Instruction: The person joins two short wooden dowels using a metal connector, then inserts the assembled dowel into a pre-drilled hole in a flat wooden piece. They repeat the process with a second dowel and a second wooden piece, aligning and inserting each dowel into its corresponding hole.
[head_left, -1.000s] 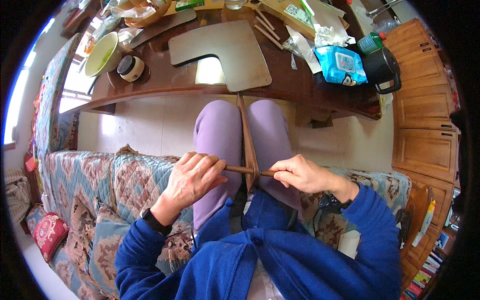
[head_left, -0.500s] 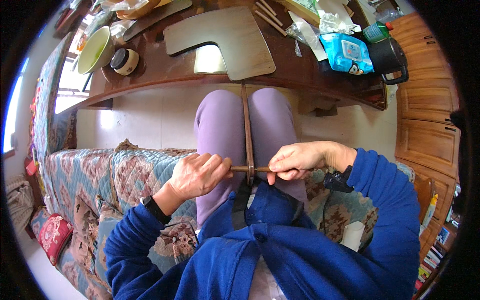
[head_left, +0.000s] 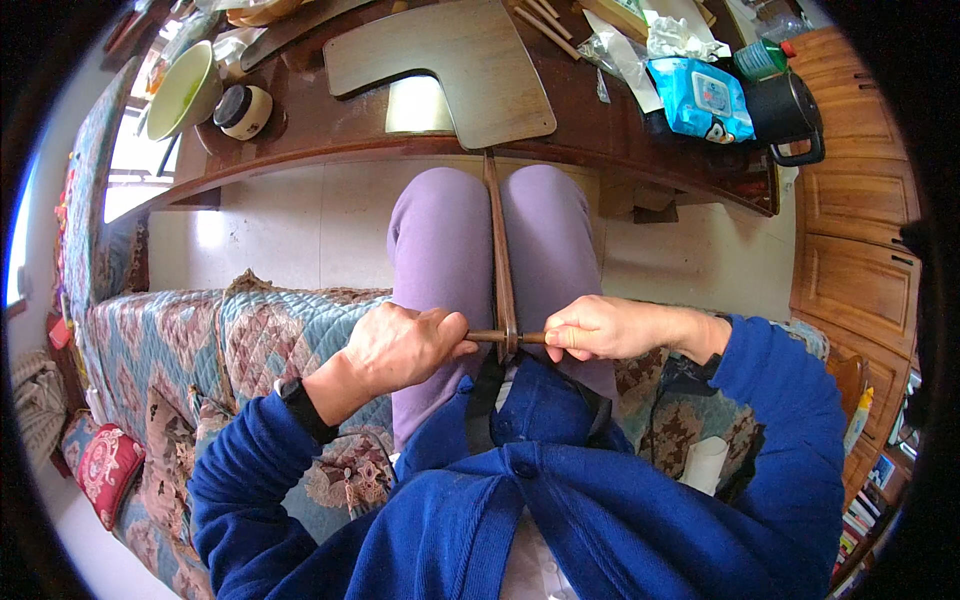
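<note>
A long, narrow brown wooden bar runs from under the table's edge, between my knees, to my lap. Through its near end goes a short wooden rod, set crosswise. My left hand is closed round the rod's left end, back of the hand upward. On the other end, my right hand pinches the rod between thumb and bent fingers. The tips of the rod are hidden in my hands. Behind the bar's near end, a dark strap lies over my blue clothing.
On the dark table ahead lie an L-shaped wooden board, a lidded jar, a green bowl, a blue wipes pack and a black mug. I sit on a quilted sofa; wooden cabinets stand right.
My left hand has turned over the rod, its knuckles now less spread to view. My right hand has shifted slightly right. Both hands still grip the rod, and the view has tilted a little.
</note>
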